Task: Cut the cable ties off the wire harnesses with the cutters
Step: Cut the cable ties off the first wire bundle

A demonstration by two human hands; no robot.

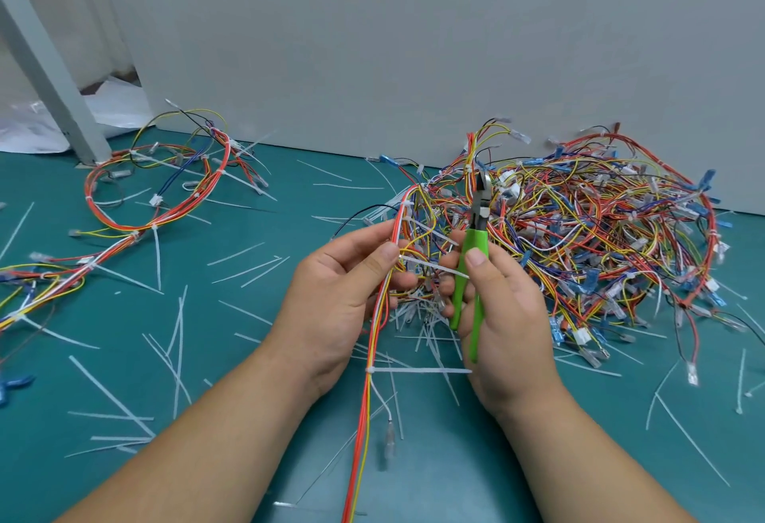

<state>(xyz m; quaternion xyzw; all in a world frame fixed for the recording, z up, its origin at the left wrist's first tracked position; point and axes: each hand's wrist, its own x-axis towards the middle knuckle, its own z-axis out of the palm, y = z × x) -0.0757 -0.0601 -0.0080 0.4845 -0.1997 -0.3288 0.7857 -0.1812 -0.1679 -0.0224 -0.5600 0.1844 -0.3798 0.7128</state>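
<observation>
We pinch the red, orange and yellow wire harness (366,419) in our left hand (343,294) over the teal tabletop (248,315), white cable tie (430,267) at the thumb, right hand (509,315) gripping green-handled cutters (470,239), tips up

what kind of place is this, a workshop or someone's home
Most likely a workbench in a wiring assembly or rework shop: a tangled heap of wire harnesses lies on a teal mat, cut cable ties are strewn across it, and the right hand holds green-handled cutters.
</observation>
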